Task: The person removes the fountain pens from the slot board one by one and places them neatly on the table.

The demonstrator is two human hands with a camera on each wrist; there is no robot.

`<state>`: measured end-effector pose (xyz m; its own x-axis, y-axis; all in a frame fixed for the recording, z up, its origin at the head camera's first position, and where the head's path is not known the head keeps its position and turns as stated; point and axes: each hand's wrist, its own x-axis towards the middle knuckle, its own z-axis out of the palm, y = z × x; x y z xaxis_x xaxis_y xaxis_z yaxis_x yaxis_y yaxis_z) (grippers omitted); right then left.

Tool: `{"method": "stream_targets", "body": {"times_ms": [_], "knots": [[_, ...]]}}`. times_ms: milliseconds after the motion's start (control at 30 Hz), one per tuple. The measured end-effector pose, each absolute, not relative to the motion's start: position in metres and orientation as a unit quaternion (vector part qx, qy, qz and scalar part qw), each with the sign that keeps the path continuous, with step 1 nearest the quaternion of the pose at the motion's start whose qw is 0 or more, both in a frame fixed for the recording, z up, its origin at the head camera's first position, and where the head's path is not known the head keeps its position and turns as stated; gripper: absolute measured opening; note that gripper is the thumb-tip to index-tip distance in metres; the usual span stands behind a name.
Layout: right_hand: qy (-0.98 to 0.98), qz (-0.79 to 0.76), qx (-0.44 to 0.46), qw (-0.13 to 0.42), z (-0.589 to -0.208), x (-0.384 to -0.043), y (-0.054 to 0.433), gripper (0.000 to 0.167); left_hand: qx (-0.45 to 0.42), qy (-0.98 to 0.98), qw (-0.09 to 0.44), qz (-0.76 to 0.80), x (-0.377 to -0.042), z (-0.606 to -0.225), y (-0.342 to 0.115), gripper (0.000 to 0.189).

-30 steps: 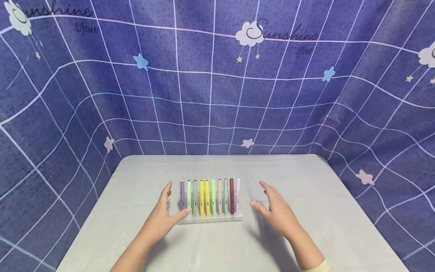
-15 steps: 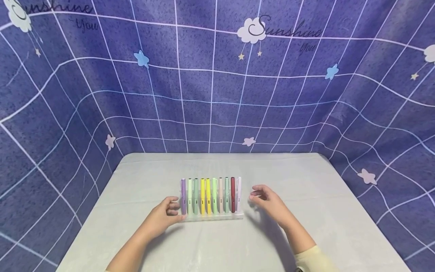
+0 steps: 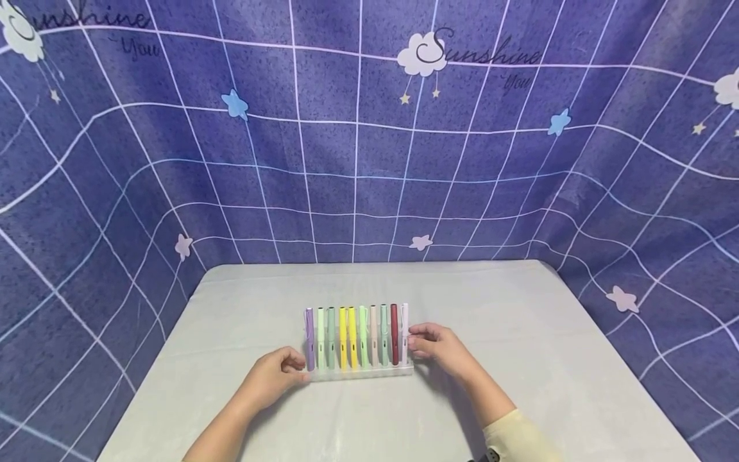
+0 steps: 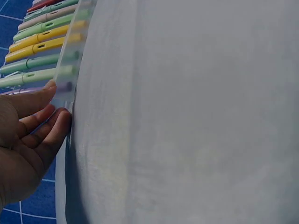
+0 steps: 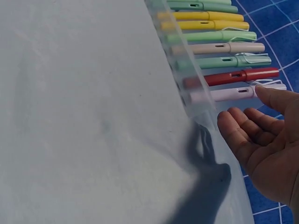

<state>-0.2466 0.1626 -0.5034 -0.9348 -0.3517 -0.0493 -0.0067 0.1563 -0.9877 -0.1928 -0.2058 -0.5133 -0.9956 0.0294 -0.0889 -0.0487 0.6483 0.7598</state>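
A clear pen stand (image 3: 358, 373) on the table bears a row of upright capped pens. Purple pen (image 3: 310, 339) is at the left end; yellow pens (image 3: 348, 338) are near the middle, then a dark red pen (image 3: 394, 335) and a lavender pen (image 3: 405, 335) at the right end. My left hand (image 3: 274, 377) holds the stand's left end, thumb at its front corner and fingers curled at the side. Beside the right end is my right hand (image 3: 440, 348), fingers loosely bent; in the right wrist view its thumb (image 5: 268, 95) overlaps the lavender pen.
A pale cloth covers the table (image 3: 369, 417). Blue gridded curtain (image 3: 369, 160) with clouds and stars encloses the back and both sides. A pale yellow sleeve (image 3: 514, 436) shows on the right arm.
My left hand has come down and in to the stand's left end, its fingers bending. My right hand has moved left, up to the lavender pen. The stand stays in place.
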Motion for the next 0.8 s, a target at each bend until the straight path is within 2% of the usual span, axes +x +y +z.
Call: {"method": "stream_targets", "body": {"times_ms": [167,600,800], "knots": [[0.745,-0.641,-0.122,0.141,-0.51,-0.25,0.158,0.038,0.0,0.911,0.044,0.41,-0.194,-0.515,-0.205,0.016],[0.74,-0.648,-0.104,0.147,-0.512,-0.248,0.151,0.026,0.016,0.912,0.046,0.407,-0.193,-0.515,-0.205,0.013],[0.745,-0.646,-0.112,0.124,-0.51,-0.247,0.15,0.027,0.019,0.914,0.048,0.402,-0.194,-0.513,-0.206,0.012]]}}
